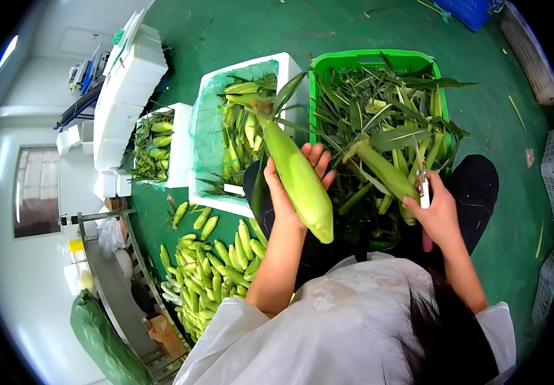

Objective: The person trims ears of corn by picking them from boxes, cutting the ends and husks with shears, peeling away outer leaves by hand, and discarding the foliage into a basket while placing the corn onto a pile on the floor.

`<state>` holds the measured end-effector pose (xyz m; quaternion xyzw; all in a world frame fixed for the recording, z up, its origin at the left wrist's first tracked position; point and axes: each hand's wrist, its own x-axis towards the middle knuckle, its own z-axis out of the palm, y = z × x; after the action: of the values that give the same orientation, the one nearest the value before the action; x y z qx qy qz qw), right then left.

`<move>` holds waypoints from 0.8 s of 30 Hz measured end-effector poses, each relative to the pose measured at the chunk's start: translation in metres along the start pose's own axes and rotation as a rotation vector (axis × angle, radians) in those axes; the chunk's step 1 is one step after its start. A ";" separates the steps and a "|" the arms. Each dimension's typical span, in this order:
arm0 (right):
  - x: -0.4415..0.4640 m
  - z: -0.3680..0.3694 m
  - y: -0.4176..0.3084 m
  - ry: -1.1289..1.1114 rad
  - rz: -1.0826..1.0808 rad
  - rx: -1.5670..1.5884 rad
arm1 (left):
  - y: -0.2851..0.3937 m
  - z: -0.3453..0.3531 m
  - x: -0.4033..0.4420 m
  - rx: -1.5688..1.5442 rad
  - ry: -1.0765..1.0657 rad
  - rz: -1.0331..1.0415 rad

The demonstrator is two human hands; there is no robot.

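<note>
One corn ear cradled in the left hand, tip toward five o'clock, likely leaving its stalk end free; right hand wrapped around a white-handled blade, another ear just beside; green basket at one o'clock, presumably for easy reach.

Corn husk looks smooth, semi-glossy; grn crate glossy plas; wht box matt foam; shirt cloth.

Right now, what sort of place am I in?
Probably a produce packing or processing room, judging by the heap of green corn ears on the smooth green floor, the rectangular white foam box holding more corn, and the bright green plastic basket full of long leaves.
</note>
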<state>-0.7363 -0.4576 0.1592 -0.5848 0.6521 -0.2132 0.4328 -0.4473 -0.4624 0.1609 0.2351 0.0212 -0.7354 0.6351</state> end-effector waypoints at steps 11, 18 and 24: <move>0.011 0.013 -0.007 -0.649 -0.164 0.592 | -0.020 0.034 -0.038 1.771 -0.141 0.126; 0.009 0.012 0.012 -0.638 -0.335 0.519 | 0.010 0.019 -0.035 0.973 -0.169 -0.817; -0.026 -0.012 0.024 -0.916 0.047 0.807 | 0.017 0.011 -0.024 0.941 -0.438 -0.794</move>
<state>-0.7619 -0.4300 0.1549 -0.3924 0.2805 -0.1605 0.8611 -0.4327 -0.4475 0.1843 0.3070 -0.3477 -0.8757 0.1339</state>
